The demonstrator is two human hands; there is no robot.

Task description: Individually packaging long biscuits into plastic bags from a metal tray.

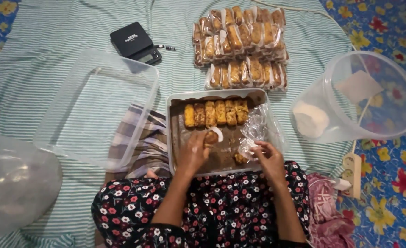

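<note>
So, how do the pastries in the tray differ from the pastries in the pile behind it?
The tray pastries are bare; the pile pastries are each in clear wrap. The tray pastries lie in one single row; the pile pastries are stacked in several rows and layers. The tray pastries are few; the pile holds many more. Both are golden-brown, oblong pieces of the same kind.

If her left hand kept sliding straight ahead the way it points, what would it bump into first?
Probably the row of golden-brown baked bars at the far end of the paper-lined rectangular tray. The left hand, pinching one brown piece, points up-tray; depth is uncertain.
</note>
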